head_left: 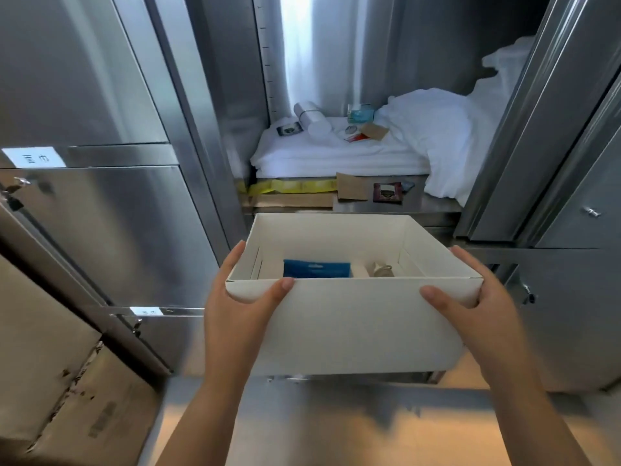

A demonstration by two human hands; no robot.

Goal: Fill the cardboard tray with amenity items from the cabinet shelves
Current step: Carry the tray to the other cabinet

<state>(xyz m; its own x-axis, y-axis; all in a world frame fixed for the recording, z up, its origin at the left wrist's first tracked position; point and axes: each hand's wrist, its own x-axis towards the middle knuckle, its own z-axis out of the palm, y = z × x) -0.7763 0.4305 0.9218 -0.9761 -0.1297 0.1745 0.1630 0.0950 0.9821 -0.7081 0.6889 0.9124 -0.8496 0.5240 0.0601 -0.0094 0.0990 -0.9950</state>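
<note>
Left hand point(235, 297) and right hand point(477, 297) just grip my cardboard tray point(342, 324) by its near corners, so one slip probably dumps the blue packet point(316, 269).

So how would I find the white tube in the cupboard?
Look past the cardboard tray into the open steel cabinet, at the stack of folded white towels. A white tube lies on its back left part, beside a small dark packet. It is the only fat roll there; its neighbours are small and flat.

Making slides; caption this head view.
Left hand and right hand hold the cardboard tray before an open steel cabinet.
</note>
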